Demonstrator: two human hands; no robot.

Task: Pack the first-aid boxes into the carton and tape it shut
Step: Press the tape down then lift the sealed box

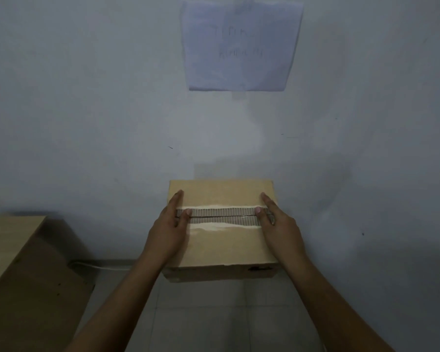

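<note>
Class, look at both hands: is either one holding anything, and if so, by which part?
Nothing is gripped. The left hand and right hand lie flat with straight fingers on the closed carton, at either end of its top centre seam.

A sheet of paper (241, 44) fixed to the far wall carries two lines of faint handwriting, too dim and blurred to read. No other text, label, brand or number can be read anywhere.

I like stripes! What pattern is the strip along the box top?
Grey ribbed stripes on the strip, seen in the head view.
</note>
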